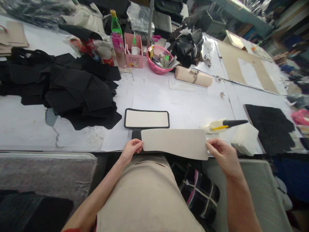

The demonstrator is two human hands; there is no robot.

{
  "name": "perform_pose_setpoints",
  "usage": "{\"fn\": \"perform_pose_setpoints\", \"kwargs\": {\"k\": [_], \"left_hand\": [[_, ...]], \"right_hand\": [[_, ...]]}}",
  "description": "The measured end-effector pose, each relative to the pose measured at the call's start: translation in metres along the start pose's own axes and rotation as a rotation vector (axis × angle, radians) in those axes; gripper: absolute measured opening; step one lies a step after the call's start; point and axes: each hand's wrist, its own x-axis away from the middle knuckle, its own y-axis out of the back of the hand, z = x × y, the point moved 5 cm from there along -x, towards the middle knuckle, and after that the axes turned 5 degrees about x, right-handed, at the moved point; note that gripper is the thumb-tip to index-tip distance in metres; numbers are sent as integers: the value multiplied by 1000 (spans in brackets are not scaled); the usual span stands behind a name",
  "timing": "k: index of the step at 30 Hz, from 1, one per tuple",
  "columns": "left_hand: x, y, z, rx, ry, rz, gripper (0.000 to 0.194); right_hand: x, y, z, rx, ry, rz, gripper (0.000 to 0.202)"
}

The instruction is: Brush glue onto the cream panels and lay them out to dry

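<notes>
My left hand [131, 149] pinches the left end of a long beige panel [175, 143], and my right hand [220, 154] grips its right end. The panel lies flat over the table's front edge, partly covering a black piece [135, 134] underneath at its left. Just beyond it rests a beige rectangle with a black border [146, 118]. A glue applicator with a black handle and yellow nozzle [223, 125] lies to the right of the panel.
A heap of black fabric pieces [72, 90] covers the left of the white table [188, 103]. At the back stand a pink bowl [158, 61], a pink box [133, 51], bottles [116, 35] and a beige roll [193, 76]. A stack of white sheets [245, 139] and a black mat [270, 127] sit right.
</notes>
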Motion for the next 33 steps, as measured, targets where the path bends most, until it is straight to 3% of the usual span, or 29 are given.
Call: {"fn": "perform_pose_setpoints", "kwargs": {"k": [6,11,15,22,33], "left_hand": [[20,31,0,-80,-9,-207,36],[31,40,-5,-208,-5,-329,41],[39,45,-11,-272,-7,-393,43],[46,48,-16,-320,0,-460,45],[31,41,-13,-315,-32,-469,46]], "right_hand": [[-7,-72,-89,-124,-267,17,35],[-6,-110,-125,-97,-331,30,30],[-9,-125,-132,0,-321,49,23],[-13,-133,-130,294,-357,74,18],[-26,-140,-137,410,-399,126,18]]}}
